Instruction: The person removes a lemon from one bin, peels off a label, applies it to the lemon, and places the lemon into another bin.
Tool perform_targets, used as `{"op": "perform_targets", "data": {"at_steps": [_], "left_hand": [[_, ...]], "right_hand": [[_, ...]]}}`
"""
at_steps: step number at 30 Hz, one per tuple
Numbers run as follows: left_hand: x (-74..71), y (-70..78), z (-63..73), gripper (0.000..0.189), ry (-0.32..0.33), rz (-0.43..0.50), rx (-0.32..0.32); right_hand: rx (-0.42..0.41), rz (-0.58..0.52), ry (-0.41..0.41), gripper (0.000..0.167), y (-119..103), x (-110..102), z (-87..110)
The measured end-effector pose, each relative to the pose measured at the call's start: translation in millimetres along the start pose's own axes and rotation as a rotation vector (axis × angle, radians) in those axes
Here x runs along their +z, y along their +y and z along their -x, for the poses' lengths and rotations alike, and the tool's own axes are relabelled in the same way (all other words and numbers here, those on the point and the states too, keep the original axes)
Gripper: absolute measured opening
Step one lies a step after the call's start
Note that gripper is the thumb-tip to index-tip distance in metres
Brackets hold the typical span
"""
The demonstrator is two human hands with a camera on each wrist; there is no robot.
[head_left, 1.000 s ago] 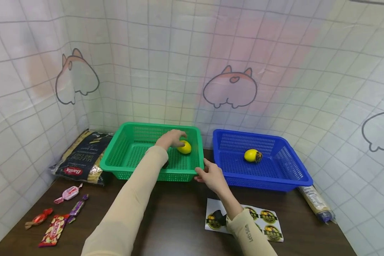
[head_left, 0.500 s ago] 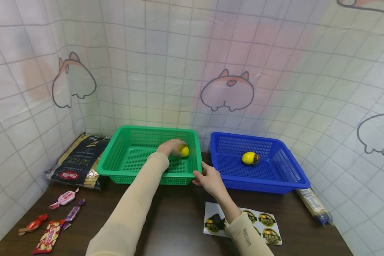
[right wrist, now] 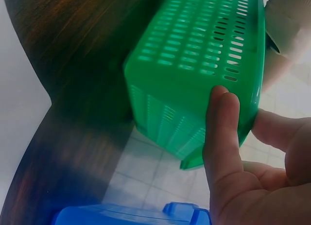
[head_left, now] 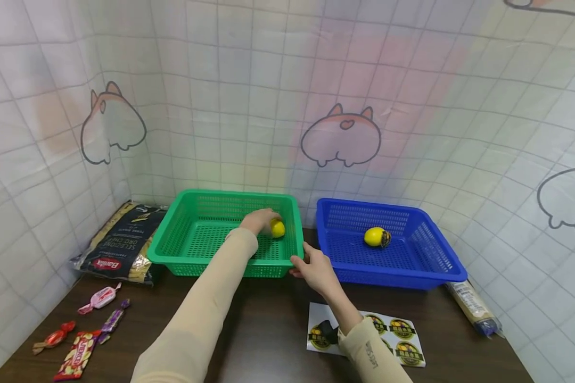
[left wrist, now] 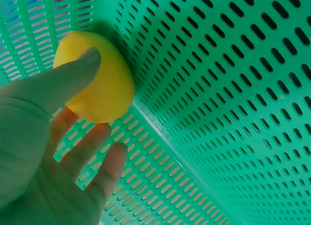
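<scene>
My left hand [head_left: 259, 219] reaches down into the green plastic basket [head_left: 226, 261] and holds a yellow lemon [head_left: 278, 229] near its right end. In the left wrist view, the thumb lies across the lemon [left wrist: 109, 86], with fingertips at its underside; part of the index finger is hidden behind it. My right hand [head_left: 318, 270] pinches the front right corner of the green basket. The right wrist view shows two fingers against the basket's outer wall [right wrist: 165, 81] and the thumb at its rim. A second lemon [head_left: 374, 236] with a dark label sits in the blue basket [head_left: 383, 273].
A sheet of round stickers [head_left: 402, 340] lies under the right forearm. A pasta bag [head_left: 120, 244] stands left of the green basket, with several wrapped candies [head_left: 76, 354] in front. A slim packet [head_left: 471, 306] lies by the right wall. A patterned curtain [head_left: 239, 133] hangs behind.
My left hand has lowered onto the lemon in the green basket, and the fingers have come round it. The right hand keeps its grip on the basket corner. The head view has shifted slightly.
</scene>
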State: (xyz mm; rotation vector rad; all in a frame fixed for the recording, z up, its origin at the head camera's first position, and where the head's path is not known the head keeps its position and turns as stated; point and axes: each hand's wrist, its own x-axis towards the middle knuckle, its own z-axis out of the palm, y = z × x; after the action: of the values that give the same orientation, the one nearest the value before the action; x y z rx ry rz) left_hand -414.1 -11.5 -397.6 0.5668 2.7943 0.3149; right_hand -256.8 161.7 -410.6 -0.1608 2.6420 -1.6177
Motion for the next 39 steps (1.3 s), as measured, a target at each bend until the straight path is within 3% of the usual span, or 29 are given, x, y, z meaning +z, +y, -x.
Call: {"op": "perform_targets", "data": {"at_steps": [7,18,22,26,33,39], "left_hand": [[2.2,3.7,6.0,0.063,-0.102,0.032,-0.086],[6.8,-1.0,4.9,0.065,-0.116,-0.015,-0.043],[1.2,0.2,3.3,0.062,-0.072,-0.017,0.024],[-13.9,1.3,3.2,0.061,-0.005,0.006,0.115],[-41.4,3.8,14.5,0.066,0.11,0.142,0.2],[-56.3,9.2,28.6,0.062,0.188,0.276,0.293]], "right_hand": [[-0.015,0.013,-0.012,0.057,0.3,-0.9,1.5],[-0.018,0.0,-0.034,0.059,-0.7,2.3,5.2],[-0.018,0.011,-0.028,0.058,-0.4,0.2,4.2],[-0.024,0.019,-0.014,0.055,-1.3,-0.7,1.9],[-0.003,0.006,-0.007,0.057,-3.1,0.4,2.0],[0.001,0.021,-0.018,0.06,-1.8,-0.1,2.5]]}}
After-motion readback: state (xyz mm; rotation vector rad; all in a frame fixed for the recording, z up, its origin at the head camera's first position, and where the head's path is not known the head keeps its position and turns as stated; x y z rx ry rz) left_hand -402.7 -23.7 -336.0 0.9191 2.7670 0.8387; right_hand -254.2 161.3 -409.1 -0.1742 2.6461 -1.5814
